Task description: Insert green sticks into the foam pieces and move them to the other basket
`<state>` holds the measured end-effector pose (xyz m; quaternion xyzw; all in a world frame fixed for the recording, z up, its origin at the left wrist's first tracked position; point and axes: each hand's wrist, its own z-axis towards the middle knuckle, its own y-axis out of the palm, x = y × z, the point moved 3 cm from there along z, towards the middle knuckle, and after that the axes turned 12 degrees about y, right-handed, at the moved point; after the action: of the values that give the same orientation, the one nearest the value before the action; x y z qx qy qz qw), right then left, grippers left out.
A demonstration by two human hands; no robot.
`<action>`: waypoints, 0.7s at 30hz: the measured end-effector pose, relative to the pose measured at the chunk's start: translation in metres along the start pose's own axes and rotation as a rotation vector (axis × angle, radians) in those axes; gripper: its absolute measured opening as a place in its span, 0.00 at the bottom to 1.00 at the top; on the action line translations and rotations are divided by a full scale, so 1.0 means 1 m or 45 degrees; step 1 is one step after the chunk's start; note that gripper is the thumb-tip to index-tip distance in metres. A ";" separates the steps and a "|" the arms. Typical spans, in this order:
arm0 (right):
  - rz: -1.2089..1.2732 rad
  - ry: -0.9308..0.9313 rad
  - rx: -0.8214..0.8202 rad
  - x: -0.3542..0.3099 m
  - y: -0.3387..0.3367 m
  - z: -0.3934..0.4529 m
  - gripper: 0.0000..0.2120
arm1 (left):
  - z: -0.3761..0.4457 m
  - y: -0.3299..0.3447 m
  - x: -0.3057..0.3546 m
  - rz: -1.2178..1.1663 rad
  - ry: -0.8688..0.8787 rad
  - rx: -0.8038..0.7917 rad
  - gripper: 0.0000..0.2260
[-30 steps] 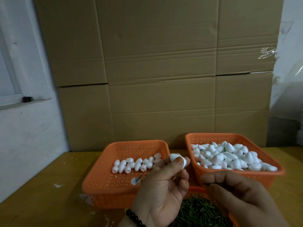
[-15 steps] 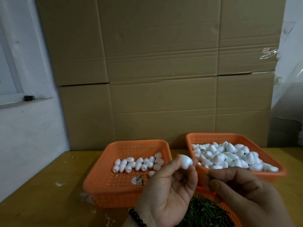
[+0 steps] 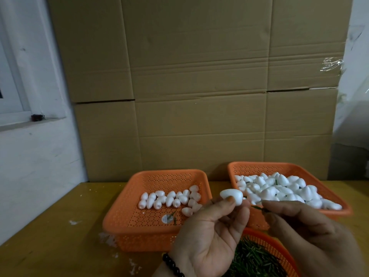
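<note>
My left hand (image 3: 209, 234) pinches a white foam piece (image 3: 231, 195) between thumb and fingertips, held above the gap between the two orange baskets. My right hand (image 3: 303, 232) pinches a thin green stick (image 3: 257, 207) whose tip points left at the foam piece, a short gap from it. The left basket (image 3: 119, 222) holds a row of several foam pieces and a couple of loose green sticks. The right basket (image 3: 343, 204) is heaped with white foam pieces. A round orange basket (image 3: 279, 248) of green sticks sits below my hands, partly hidden by them.
The baskets stand on a yellow wooden table (image 3: 50, 236) with white foam crumbs on it. Tall stacked cardboard boxes (image 3: 199, 86) rise right behind the baskets. A white wall with a window sill (image 3: 26, 122) is at the left.
My left hand has lifted the foam piece a little up and to the right. My right hand has brought the green stick's tip out towards the foam.
</note>
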<state>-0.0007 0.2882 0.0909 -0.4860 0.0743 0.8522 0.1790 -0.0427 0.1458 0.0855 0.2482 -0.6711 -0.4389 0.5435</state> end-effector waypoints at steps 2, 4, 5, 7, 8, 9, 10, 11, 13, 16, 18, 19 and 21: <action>-0.007 0.016 0.044 0.004 -0.001 0.001 0.13 | 0.000 0.000 -0.001 0.011 -0.010 -0.004 0.08; -0.039 -0.009 0.079 0.007 -0.003 0.002 0.11 | -0.001 0.000 -0.002 0.021 -0.032 -0.021 0.07; -0.118 -0.065 0.100 0.007 -0.004 0.003 0.09 | -0.001 0.000 -0.003 0.029 -0.040 -0.029 0.06; -0.305 -0.199 0.155 0.006 -0.005 0.004 0.10 | -0.001 0.000 -0.004 0.044 -0.055 -0.036 0.07; -0.373 -0.276 0.179 0.004 -0.005 0.005 0.08 | -0.001 -0.001 -0.005 0.050 -0.062 -0.039 0.08; -0.436 -0.356 0.194 0.001 -0.005 0.004 0.05 | -0.001 -0.001 -0.006 0.055 -0.068 -0.040 0.08; -0.471 -0.421 0.201 0.000 -0.003 0.002 0.01 | -0.001 -0.001 -0.007 0.062 -0.070 -0.039 0.08; -0.481 -0.459 0.211 -0.002 -0.002 0.002 0.04 | -0.001 -0.001 -0.008 0.074 -0.069 -0.035 0.08; -0.491 -0.496 0.198 -0.001 -0.002 0.002 0.08 | 0.000 -0.001 -0.009 0.102 -0.060 -0.030 0.08; -0.577 -0.540 0.203 0.005 -0.002 0.003 0.11 | 0.001 -0.001 -0.010 0.137 -0.052 -0.027 0.10; -0.604 -0.567 0.208 0.006 -0.002 0.004 0.11 | 0.001 -0.002 -0.011 0.176 -0.045 -0.023 0.13; -0.607 -0.582 0.210 0.006 -0.002 0.004 0.11 | 0.001 -0.002 -0.011 0.195 -0.042 -0.027 0.15; -0.609 -0.620 0.219 0.007 -0.002 0.004 0.10 | 0.001 -0.002 -0.012 0.235 -0.035 -0.039 0.16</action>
<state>-0.0061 0.2924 0.0873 -0.2554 -0.0149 0.8676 0.4263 -0.0403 0.1553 0.0777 0.1709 -0.6918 -0.4003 0.5761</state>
